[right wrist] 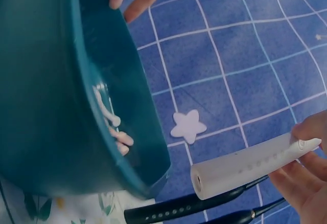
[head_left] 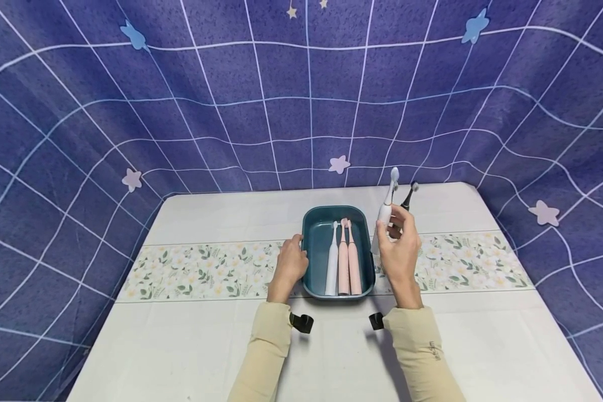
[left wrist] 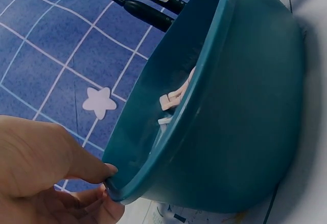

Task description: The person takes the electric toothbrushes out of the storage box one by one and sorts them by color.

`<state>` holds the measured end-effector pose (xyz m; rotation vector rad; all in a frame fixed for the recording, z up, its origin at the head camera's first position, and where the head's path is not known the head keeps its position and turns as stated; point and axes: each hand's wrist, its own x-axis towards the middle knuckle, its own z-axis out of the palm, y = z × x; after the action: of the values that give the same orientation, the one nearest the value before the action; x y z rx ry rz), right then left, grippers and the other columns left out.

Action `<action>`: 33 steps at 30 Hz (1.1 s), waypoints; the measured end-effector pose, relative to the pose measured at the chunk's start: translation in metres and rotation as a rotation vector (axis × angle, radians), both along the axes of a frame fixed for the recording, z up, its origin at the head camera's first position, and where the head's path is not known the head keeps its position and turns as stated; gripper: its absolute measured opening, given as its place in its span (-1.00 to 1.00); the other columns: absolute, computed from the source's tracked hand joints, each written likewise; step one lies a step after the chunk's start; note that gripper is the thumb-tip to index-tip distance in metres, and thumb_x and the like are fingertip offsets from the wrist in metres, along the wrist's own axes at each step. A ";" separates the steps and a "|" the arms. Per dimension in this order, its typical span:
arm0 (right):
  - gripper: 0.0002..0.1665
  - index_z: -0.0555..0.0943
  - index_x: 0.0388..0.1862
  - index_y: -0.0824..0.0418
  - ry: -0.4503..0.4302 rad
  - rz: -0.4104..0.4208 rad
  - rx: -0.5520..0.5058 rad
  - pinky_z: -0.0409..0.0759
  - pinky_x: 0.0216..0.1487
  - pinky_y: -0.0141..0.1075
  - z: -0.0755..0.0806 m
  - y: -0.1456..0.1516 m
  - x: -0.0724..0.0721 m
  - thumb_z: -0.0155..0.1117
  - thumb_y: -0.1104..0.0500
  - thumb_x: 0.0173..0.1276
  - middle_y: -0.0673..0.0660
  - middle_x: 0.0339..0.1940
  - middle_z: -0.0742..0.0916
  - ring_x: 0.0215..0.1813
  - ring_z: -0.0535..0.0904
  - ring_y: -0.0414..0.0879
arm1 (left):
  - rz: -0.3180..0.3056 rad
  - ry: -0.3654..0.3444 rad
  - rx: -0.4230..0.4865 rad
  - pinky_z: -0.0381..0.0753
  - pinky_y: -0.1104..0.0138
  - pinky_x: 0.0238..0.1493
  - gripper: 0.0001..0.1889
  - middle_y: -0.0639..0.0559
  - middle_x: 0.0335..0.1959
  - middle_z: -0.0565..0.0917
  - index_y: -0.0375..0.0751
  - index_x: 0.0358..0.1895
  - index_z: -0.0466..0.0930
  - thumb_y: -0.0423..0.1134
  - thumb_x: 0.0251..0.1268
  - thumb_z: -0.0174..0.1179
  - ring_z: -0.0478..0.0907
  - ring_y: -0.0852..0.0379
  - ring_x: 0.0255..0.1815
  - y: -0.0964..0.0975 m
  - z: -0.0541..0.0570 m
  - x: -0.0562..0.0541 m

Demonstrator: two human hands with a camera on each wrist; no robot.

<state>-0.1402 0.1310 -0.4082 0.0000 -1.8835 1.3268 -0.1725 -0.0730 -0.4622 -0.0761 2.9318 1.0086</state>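
A dark teal plastic bin (head_left: 315,251) stands on the table. Inside lie one white electric toothbrush (head_left: 331,271) and two pink electric toothbrushes (head_left: 344,271), heads toward the far side. My left hand (head_left: 290,262) pinches the bin's left rim, thumb over the edge. To the right of the bin, my right hand (head_left: 401,245) holds another white electric toothbrush (head_left: 384,213) near its neck, head up and tilted. Two black electric toothbrushes (right wrist: 163,209) are just behind it, partly hidden by that hand in the head view; what supports them I cannot tell.
The white table (head_left: 206,340) carries a floral strip (head_left: 196,271) across its middle. A blue curtain (head_left: 281,123) with a grid and stars hangs behind the table and along both sides.
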 end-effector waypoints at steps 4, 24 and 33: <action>-0.53 0.46 0.09 0.50 0.000 -0.023 -0.027 0.61 -0.15 0.02 -0.006 0.006 -0.001 0.25 0.52 0.17 0.48 -0.09 0.64 -0.10 0.62 0.28 | 0.001 -0.007 0.005 0.52 0.01 0.10 -0.56 -0.28 0.11 0.52 -0.24 0.29 0.40 -0.39 0.35 0.08 0.51 -0.17 0.12 0.001 0.000 0.000; -0.54 0.43 0.09 0.41 -0.116 -0.055 -0.074 0.62 -0.01 -0.32 -0.077 0.028 -0.024 0.26 0.44 0.19 0.33 -0.02 0.64 0.02 0.64 0.12 | -0.001 -0.011 0.007 0.52 0.01 0.11 -0.56 -0.28 0.09 0.53 -0.24 0.28 0.40 -0.39 0.34 0.08 0.51 -0.16 0.11 0.000 0.000 0.000; -0.53 0.40 0.08 0.42 -0.160 -0.039 -0.086 0.62 0.01 -0.31 -0.092 0.029 -0.029 0.25 0.48 0.17 0.34 -0.05 0.62 0.01 0.62 0.09 | 0.007 -0.010 -0.005 0.53 0.02 0.10 -0.56 -0.27 0.11 0.53 -0.24 0.29 0.40 -0.39 0.34 0.09 0.51 -0.16 0.13 0.001 0.002 0.001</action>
<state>-0.1696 0.1600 -0.5003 -0.1909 -1.9461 1.4161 -0.1716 -0.0717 -0.4602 -0.0908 2.9269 0.9995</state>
